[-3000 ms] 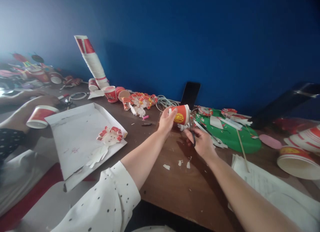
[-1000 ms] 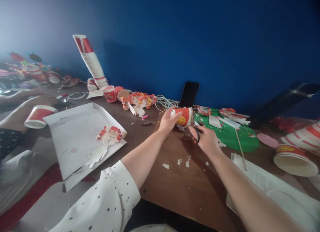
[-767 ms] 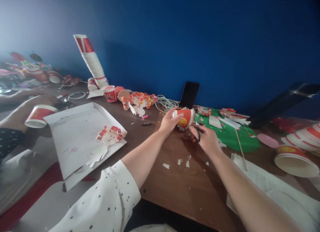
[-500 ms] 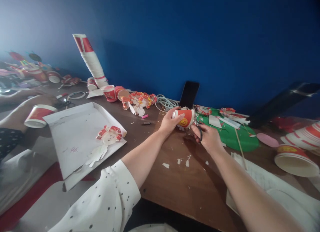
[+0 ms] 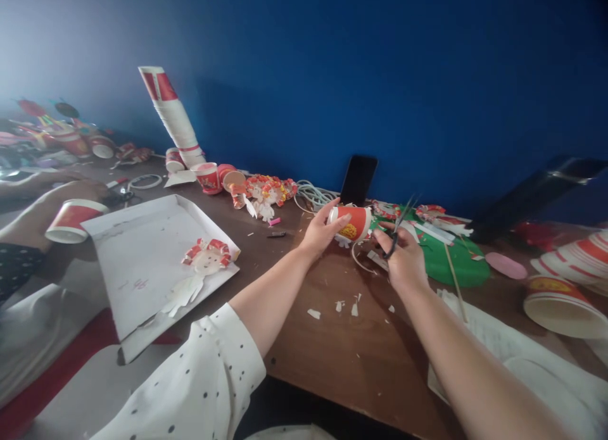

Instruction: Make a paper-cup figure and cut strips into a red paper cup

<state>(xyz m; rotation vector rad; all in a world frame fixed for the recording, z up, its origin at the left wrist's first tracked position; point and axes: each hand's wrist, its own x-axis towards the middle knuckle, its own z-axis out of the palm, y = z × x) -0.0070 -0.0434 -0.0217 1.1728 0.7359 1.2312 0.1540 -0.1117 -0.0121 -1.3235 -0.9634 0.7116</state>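
Observation:
A red and white paper cup (image 5: 355, 221) with a yellow emblem lies sideways in my left hand (image 5: 319, 230), fingers wrapped round its left end. My right hand (image 5: 405, 257) is closed on black-handled scissors (image 5: 398, 228), whose blades point up and away, apart from the cup. A thin pale curled strip hangs between the cup and my right hand. White paper scraps (image 5: 339, 306) lie on the brown table (image 5: 327, 358) below. Behind the cup a black phone (image 5: 360, 180) leans against the blue wall.
On the left a white tray (image 5: 137, 263) holds a paper craft figure (image 5: 209, 257). Beyond it another person's hand (image 5: 80, 192) is near a paper cup (image 5: 76, 220). A tall cup stack (image 5: 175, 120) leans at the back. A green sheet (image 5: 456, 263), papers (image 5: 503, 339) and cups (image 5: 565, 307) lie right.
My right hand has moved the scissors off the cup's right end, turning the blades up and to the right. A thin strip now hangs below the cup. My left hand keeps its hold.

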